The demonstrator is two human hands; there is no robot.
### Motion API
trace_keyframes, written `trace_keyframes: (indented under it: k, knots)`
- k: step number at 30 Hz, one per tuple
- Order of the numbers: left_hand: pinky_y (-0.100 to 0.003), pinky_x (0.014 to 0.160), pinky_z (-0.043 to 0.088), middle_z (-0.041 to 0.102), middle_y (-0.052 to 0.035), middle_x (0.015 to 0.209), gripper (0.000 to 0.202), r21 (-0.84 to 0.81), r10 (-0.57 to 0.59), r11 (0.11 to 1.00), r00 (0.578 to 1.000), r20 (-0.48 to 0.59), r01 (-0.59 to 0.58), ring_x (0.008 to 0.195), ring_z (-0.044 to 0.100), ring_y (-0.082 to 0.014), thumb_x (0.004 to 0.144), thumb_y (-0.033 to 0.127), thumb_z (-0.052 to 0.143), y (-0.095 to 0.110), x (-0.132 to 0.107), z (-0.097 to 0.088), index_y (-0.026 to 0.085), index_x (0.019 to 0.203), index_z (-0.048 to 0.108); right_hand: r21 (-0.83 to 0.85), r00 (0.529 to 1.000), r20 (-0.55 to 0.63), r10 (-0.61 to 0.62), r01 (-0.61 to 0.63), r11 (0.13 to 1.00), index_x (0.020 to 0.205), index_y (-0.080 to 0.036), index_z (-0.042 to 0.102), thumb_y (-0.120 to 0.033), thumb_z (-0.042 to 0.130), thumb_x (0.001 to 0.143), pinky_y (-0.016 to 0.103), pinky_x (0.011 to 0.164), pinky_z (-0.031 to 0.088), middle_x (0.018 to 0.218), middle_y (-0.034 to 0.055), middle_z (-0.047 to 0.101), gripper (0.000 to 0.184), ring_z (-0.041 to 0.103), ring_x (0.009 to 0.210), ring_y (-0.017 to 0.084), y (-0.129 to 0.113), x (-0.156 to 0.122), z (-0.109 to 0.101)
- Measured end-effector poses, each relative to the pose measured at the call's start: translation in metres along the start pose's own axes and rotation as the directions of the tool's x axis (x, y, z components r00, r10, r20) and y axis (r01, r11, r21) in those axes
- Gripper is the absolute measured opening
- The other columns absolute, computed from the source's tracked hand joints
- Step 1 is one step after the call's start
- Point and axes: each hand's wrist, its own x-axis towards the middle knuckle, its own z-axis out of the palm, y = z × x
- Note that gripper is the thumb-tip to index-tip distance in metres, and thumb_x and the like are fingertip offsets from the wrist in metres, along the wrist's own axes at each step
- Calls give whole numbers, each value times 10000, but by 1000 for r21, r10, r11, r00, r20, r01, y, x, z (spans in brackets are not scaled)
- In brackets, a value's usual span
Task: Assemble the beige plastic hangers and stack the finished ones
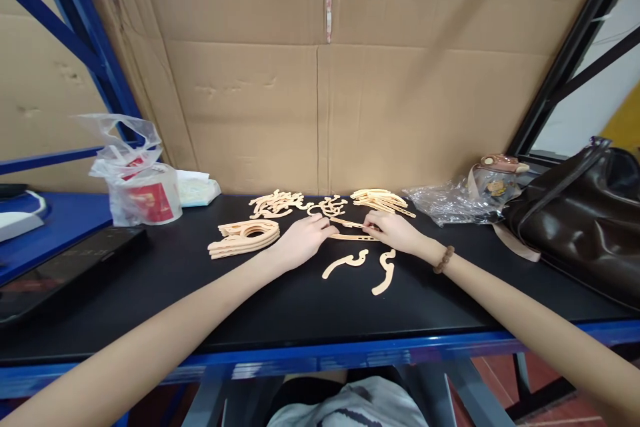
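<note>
Wooden strip (pixel 351 237): in the head view, a thin, pale, slightly bowed cut-out lying at or just above the black tabletop (pixel 300 310), mid-way along it and spanning the gap between the two hands.
Second strip (pixel 349 222): a similar piece just behind the first. Whether the two touch cannot be told.
Left hand (pixel 303 241): palm down, fingertips drawn together on the strip's left end, wrist resting low.
Right hand (pixel 395 231): fingers closed on the right end. A bead bracelet (pixel 443 259) sits on that wrist.
Weight: judged very light, since fingertips alone carry it.
Stiffness: probably rigid along its flat face but springy. So narrow a piece would likely snap if bent hard or twisted.
Surface: it looks like dry, matte, bare wood, so slipping seems unlikely. The cut edges may be rough.
Where to hold: near both ends, pinched across the flat faces as now, or at the middle with one hand. The thin tips look weakest.
Loose curved pieces (pixel 345 264): two hooked cut-outs lie just in front of the hands, apart from the strip.
Arched stack (pixel 245 237): layered curved parts beside the left hand.
Small-parts pile (pixel 278 203): tangled cut-outs behind the left hand.
Far stack (pixel 381 199): long curved parts behind the right hand.
Plastic bag (pixel 135 180): well to the left, holding a red-printed cup.
Brown handbag (pixel 575 227): well to the right, next to crumpled clear wrap (pixel 447 203).
Cardboard sheet (pixel 320 93): upright behind everything.
</note>
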Motion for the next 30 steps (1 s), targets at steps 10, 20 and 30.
trace_keyframes:
  k: [10, 20, 30]
  knots:
    - [-310, 799, 465, 618, -73, 942, 421, -56, -26, 998, 999, 38, 28, 923, 557, -211, 829, -46, 372, 4, 0, -8, 166, 1072, 643, 6, 1000, 10, -11, 11, 1000, 834, -171, 586, -299, 463, 955, 255, 662, 403, 814, 30, 605, 215, 570, 722, 150, 1, 0, 1]
    - [-357, 880, 454, 655, -66, 989, 318, -393, -137, 909, 990, 38, 140, 983, 574, -212, 916, 97, 376, -1, 0, -8, 194, 1028, 657, -34, 999, 7, -37, 37, 999, 852, -171, 594, -293, 440, 963, 276, 675, 414, 821, 44, 603, 226, 570, 740, 167, -1, 0, 0]
    - [-261, 657, 479, 677, -31, 790, 290, -798, -297, 534, 945, 134, 281, 756, 620, -152, 922, 283, 374, -9, 6, 21, 161, 960, 635, -101, 998, -22, -59, 56, 993, 850, -192, 580, -260, 441, 967, 431, 1007, 304, 837, 19, 640, 194, 588, 860, 185, 5, 0, 3]
